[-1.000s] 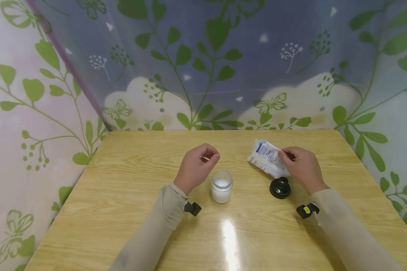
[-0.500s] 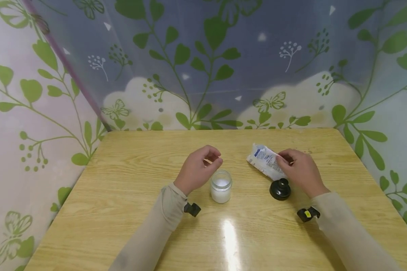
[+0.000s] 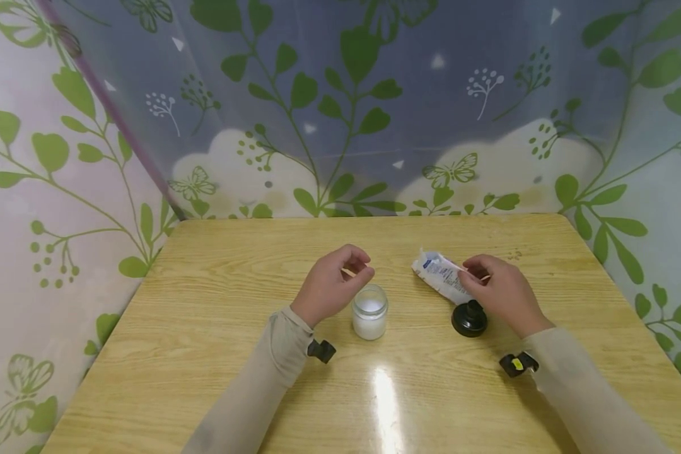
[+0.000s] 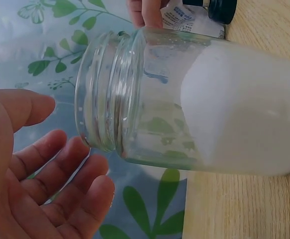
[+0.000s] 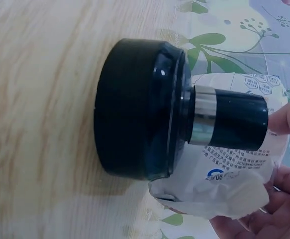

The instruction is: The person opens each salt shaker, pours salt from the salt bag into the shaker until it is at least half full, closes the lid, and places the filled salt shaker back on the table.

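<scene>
A glass jar (image 3: 369,313), partly filled with white powder, stands upright without a lid in the head view. My left hand (image 3: 335,282) hovers just behind and left of its rim. Those fingers are loosely curled with nothing between them, as the left wrist view shows beside the jar's mouth. A white printed packet (image 3: 441,277), crumpled and torn at one end, rests tilted on the table. My right hand (image 3: 504,291) holds its near edge between thumb and fingers. Just in front of the packet sits a black knobbed lid (image 5: 140,109) with a silver ring.
The wooden table (image 3: 232,378) reflects a bright light strip in front of the jar. Behind it and at both sides hangs a leaf-patterned curtain (image 3: 340,126). A small camera is strapped to each wrist.
My right hand has lowered the packet toward the table, a little nearer the black lid, and its fingers have loosened somewhat. The left hand's fingers have parted slightly; the jar stays put.
</scene>
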{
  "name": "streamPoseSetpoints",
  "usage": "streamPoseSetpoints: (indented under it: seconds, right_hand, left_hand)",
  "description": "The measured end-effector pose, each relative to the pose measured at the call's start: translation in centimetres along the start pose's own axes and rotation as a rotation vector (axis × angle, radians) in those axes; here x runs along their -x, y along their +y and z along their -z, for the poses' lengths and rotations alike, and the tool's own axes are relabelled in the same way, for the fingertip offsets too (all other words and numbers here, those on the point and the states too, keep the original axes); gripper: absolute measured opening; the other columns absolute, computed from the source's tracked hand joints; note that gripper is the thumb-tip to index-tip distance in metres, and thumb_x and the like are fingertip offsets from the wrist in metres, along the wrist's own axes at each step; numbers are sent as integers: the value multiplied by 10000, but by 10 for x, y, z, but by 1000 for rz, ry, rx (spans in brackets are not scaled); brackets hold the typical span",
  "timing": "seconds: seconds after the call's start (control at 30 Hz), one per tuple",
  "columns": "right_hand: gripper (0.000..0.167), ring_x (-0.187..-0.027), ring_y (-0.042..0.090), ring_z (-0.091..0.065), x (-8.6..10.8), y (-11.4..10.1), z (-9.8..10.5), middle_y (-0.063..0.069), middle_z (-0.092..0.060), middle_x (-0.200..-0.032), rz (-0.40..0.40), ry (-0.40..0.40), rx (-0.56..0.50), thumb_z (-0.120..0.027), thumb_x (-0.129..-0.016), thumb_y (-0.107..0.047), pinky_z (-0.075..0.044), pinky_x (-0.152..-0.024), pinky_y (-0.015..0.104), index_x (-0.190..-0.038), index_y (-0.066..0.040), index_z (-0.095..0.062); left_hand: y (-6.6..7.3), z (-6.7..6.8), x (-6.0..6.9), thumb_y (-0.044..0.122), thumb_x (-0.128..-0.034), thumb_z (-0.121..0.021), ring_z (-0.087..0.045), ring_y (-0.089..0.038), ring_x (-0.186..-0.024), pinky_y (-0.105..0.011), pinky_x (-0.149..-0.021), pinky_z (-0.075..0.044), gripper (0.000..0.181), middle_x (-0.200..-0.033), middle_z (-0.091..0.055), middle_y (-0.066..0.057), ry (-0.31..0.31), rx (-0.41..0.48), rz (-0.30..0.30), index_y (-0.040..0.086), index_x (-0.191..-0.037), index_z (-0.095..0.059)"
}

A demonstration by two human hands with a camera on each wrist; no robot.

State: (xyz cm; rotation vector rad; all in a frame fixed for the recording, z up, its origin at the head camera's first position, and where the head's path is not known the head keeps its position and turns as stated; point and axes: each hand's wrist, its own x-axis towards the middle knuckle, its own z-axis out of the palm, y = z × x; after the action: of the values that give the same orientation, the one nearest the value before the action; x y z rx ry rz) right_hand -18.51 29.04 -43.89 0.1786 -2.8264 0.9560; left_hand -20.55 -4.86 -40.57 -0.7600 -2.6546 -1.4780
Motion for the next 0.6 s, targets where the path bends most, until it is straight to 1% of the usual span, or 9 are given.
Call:
streamPoseSetpoints:
  seconds: [0.13,0.23,0.3,0.37,0.43,0.5,0.57,0.6]
  right_hand:
    - [444,-952,290,-679,1,-1,1,118,-723,-1089,5,-19,-4,-621,-1024,-413,-542,-835,488,-1263,-42,-670]
    - [467,-1014,322,-662,3,-3,3,145,-703,-1139,15,-27,-5,-627,-1020,-409,-533,-876,521,-1291,-29,-648]
    - [463,-1049,339,-635,6,-5,5,167,-677,-1171,30,-7,1,-641,-1012,-390,-518,-897,538,-1287,-18,-632]
    - [416,-1026,338,-608,10,-8,8,170,-656,-1154,64,44,27,-662,-995,-353,-507,-865,525,-1238,-16,-632]
    - [304,-945,304,-590,15,-9,13,139,-646,-1075,132,104,72,-689,-965,-284,-501,-789,480,-1138,-36,-651]
    - [174,-823,231,-564,22,-10,17,75,-630,-965,236,134,158,-702,-932,-218,-482,-690,399,-1030,-78,-669]
    - [116,-725,143,-532,28,-10,21,21,-620,-909,357,116,262,-726,-904,-182,-462,-613,329,-987,-108,-694]
    - [125,-684,104,-507,31,-10,22,5,-615,-894,413,95,312,-743,-890,-181,-450,-577,297,-990,-113,-711]
  left_hand:
    - [1,0,0,291,-1025,-672,-648,-72,-959,-308,-819,-567,186,-1031,-691,81,-7,4,2,162,-1159,-659]
    - [2,1,1,297,-1024,-674,-649,-76,-959,-310,-818,-568,189,-1035,-692,75,-13,7,4,160,-1154,-658]
    - [3,1,2,310,-1020,-679,-650,-84,-967,-314,-824,-568,205,-1043,-692,72,-22,8,8,162,-1160,-657]
    - [2,2,2,334,-1013,-687,-649,-103,-997,-322,-844,-566,241,-1073,-688,67,-43,16,16,164,-1181,-654]
    - [2,3,4,378,-1000,-696,-645,-135,-1051,-332,-877,-557,303,-1118,-677,70,-80,16,29,176,-1220,-644]
    - [1,5,5,431,-977,-710,-629,-167,-1122,-347,-921,-540,397,-1181,-655,74,-136,9,41,194,-1282,-620]
    - [0,7,7,485,-940,-736,-599,-169,-1191,-361,-971,-516,519,-1257,-628,78,-206,-11,53,212,-1355,-584]
    - [-1,9,8,505,-918,-755,-584,-164,-1215,-365,-989,-507,583,-1287,-615,79,-242,-26,58,220,-1390,-563]
